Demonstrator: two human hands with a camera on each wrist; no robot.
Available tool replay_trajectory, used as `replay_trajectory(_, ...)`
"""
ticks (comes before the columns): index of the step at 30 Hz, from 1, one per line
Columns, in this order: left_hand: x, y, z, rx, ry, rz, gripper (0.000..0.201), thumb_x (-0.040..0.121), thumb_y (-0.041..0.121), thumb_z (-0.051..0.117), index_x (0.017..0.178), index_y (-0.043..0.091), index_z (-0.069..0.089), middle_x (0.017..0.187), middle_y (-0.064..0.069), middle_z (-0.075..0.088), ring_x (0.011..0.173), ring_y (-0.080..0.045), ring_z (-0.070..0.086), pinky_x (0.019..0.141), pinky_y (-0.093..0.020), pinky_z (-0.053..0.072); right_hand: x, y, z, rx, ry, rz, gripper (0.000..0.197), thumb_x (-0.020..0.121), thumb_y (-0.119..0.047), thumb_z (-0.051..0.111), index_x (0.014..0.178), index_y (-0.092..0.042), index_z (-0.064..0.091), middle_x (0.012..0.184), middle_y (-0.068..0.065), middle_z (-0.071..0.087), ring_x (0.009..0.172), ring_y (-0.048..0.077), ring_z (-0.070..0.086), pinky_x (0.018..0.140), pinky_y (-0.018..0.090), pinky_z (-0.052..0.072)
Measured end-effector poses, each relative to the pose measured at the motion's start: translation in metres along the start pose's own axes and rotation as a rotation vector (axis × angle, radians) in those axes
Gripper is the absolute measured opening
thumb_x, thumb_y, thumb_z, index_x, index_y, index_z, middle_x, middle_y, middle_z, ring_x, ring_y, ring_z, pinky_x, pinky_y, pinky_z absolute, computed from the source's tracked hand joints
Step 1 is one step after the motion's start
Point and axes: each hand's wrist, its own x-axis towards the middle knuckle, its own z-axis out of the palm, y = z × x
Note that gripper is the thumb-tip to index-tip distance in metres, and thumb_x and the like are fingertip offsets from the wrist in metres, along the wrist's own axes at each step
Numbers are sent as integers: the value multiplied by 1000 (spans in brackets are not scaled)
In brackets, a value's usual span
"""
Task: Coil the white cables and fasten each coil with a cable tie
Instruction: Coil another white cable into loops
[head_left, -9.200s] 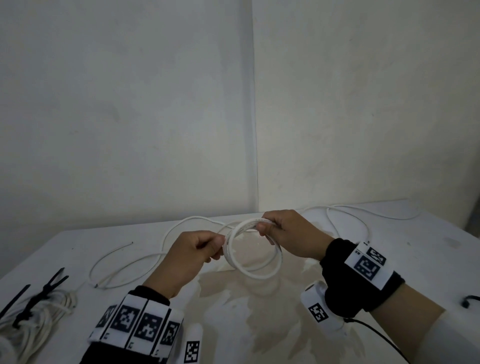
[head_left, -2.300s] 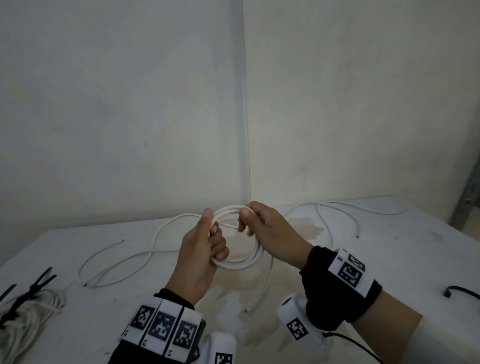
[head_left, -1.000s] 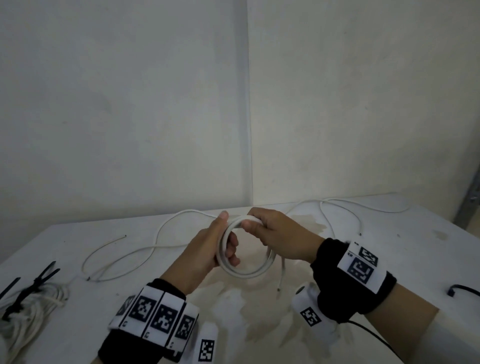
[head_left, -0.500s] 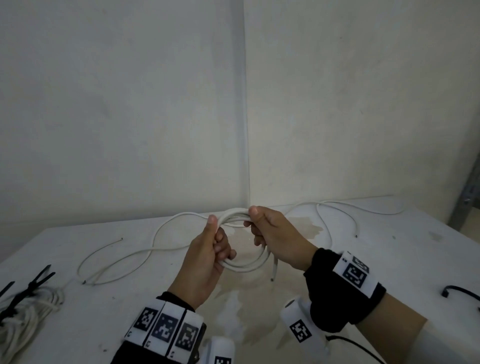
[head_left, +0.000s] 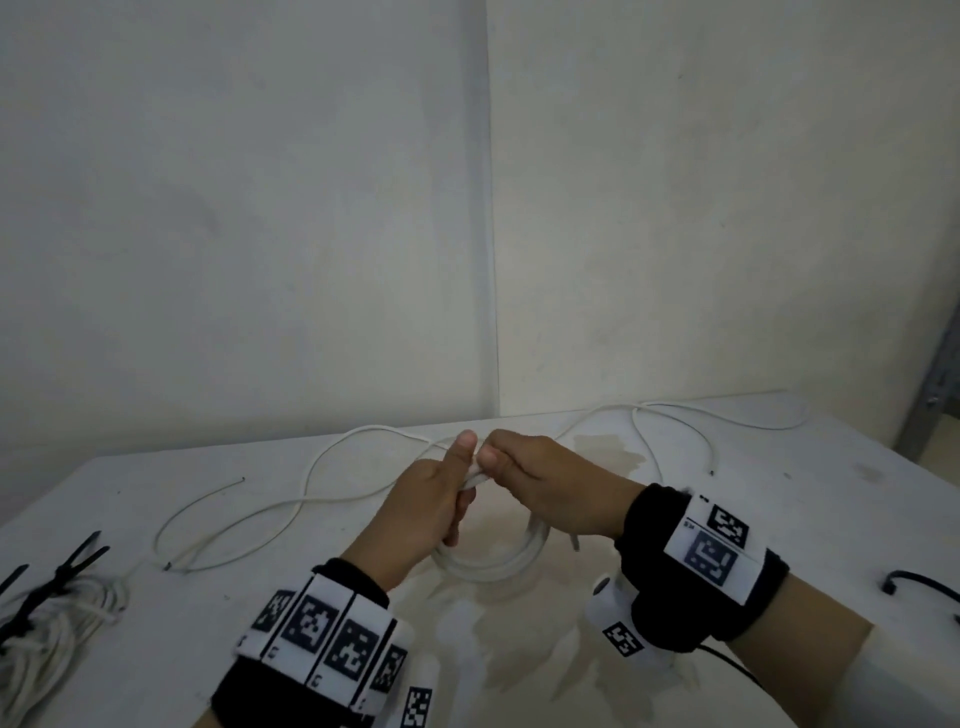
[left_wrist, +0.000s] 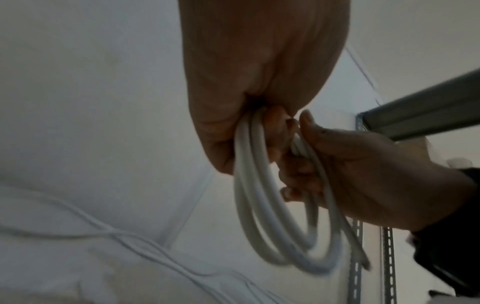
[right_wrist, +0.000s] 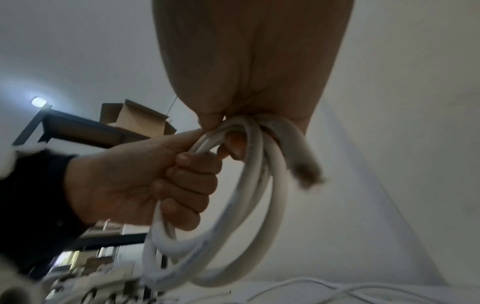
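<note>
Step in hand: you are finishing the winding of one white cable coil (head_left: 493, 561); by my reading the coiling is all but done and the tie is not yet on.
Left grip: your left hand (head_left: 426, 514) is curled round the top of the coil, thumb up, the turns running through the fist; the left wrist view shows the loops hanging below it.
Right grip: your right hand (head_left: 550, 493) pinches the same bundle just beside the left thumb, fingers curled round the turns.
Where the coil is: held above the bench (head_left: 779, 519), over a stained patch, near the middle of the bench.
Free end: a short cut tail (right_wrist: 301, 164) sticks out of the bundle close to your right palm; it looks untucked.
Other cables: loose white cable (head_left: 249, 519) lies uncoiled at the left, another white cable run (head_left: 675, 421) at the back right.
Done already: a tied coil (head_left: 47, 629) lies at the bench's left edge.
Tie supply: a black cable tie (head_left: 919, 587) lies at the far right edge, well apart from your hands.
Next move calls for: one hand alone to keep the turns pinched, probably the left, so the right can let go and fetch that tie.
Watch for: the stiff turns springing open once one hand lets go.
</note>
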Motion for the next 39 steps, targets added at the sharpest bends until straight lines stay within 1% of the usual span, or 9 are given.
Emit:
replay_trajectory(3,1,-2,-2,-131,94,-30,57,96,45,33,49,13,41,37,7,37,39,-15,39,45,-21,38,-2,7,-2,55,66,8,31,100,-29,30,84,-10,49,71,-6,49,66,7,45,66,19,37)
replay_trajectory(7,3,-6,-12,-274,148,-81,55,96,42,37,49,12,37,38,6,31,36,-12,33,48,-25,36,-4,19,-4,-71,146,-71,26,99,-16,37,88,-28,57,79,-12,38,78,1,40,77,11,33)
replay_trajectory(12,2,-4,-8,-379,166,-90,53,95,38,40,49,13,33,40,5,27,36,-11,26,49,-28,32,2,22,2,-171,335,15,23,94,-14,49,98,-3,69,79,2,50,74,16,45,66,18,31)
replay_trajectory(17,4,-5,-11,-370,206,-64,54,95,39,39,47,15,34,39,6,29,33,-9,27,51,-30,32,-2,6,1,527,201,221,37,98,-24,38,86,0,65,76,0,61,63,5,58,68,14,50)
replay_trajectory(21,2,-6,-8,-345,212,-58,56,95,41,37,47,14,33,37,8,28,33,-8,29,52,-29,34,-4,9,9,379,205,181,11,85,-22,64,84,-11,64,62,-9,64,56,-2,57,62,10,43)
replay_trajectory(25,3,-3,-5,-340,203,-45,56,96,42,36,48,14,33,38,8,28,35,-9,28,51,-28,34,-2,13,15,484,264,163,13,90,-10,57,79,-8,64,71,2,66,60,3,58,63,13,45)
replay_trajectory(29,4,-5,-7,-349,207,-51,53,96,41,35,51,13,34,39,7,28,34,-8,28,51,-29,34,-3,9,13,610,160,175,12,93,-11,51,82,-10,57,73,1,63,61,9,58,67,22,46)
replay_trajectory(33,5,-7,-11,-416,210,-80,45,97,37,36,59,13,38,40,6,31,33,-8,27,49,-28,32,-5,8,7,520,75,156,12,90,-14,56,101,-19,51,70,-5,59,66,6,54,68,15,43)
replay_trajectory(39,1,-7,-4,-398,198,-56,49,96,32,38,51,13,35,39,5,31,34,-9,28,49,-28,31,-4,3,0,536,44,196,17,85,1,58,93,-12,53,82,2,65,77,12,58,66,18,46)
